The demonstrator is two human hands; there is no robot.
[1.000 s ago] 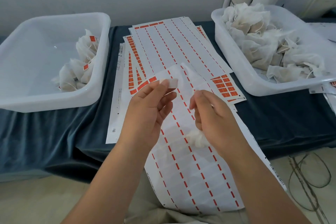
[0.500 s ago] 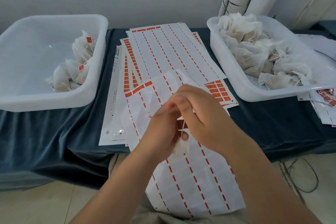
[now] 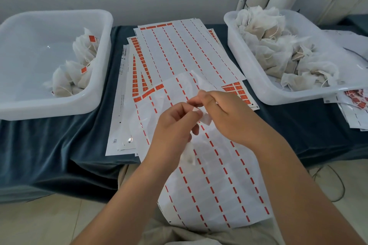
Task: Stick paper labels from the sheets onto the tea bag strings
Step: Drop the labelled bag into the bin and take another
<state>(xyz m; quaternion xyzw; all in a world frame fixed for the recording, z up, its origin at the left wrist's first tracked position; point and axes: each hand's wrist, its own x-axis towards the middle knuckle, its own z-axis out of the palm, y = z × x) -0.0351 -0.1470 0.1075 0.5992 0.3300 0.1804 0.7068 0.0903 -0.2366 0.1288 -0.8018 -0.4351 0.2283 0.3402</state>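
My left hand (image 3: 175,125) and my right hand (image 3: 225,113) meet above the near label sheet (image 3: 215,185). Between their fingertips is a small white paper label (image 3: 205,118), pinched from both sides. A white tea bag (image 3: 189,153) hangs below my left hand; its string is too thin to make out. The sheet under my hands is mostly peeled, with red dashes between empty rows and a few orange labels (image 3: 149,92) left at its far corner.
A white tub (image 3: 59,105) at the left holds several tea bags with orange labels (image 3: 79,59). A white tub (image 3: 278,95) at the right holds a heap of unlabelled bags (image 3: 278,45). More label sheets (image 3: 179,51) lie fanned on the dark cloth (image 3: 59,145). Pipes stand behind.
A second ago my hands were apart, the left holding the label up. They came together, and now they have shifted slightly with the label pinched between them and the bag dangling.
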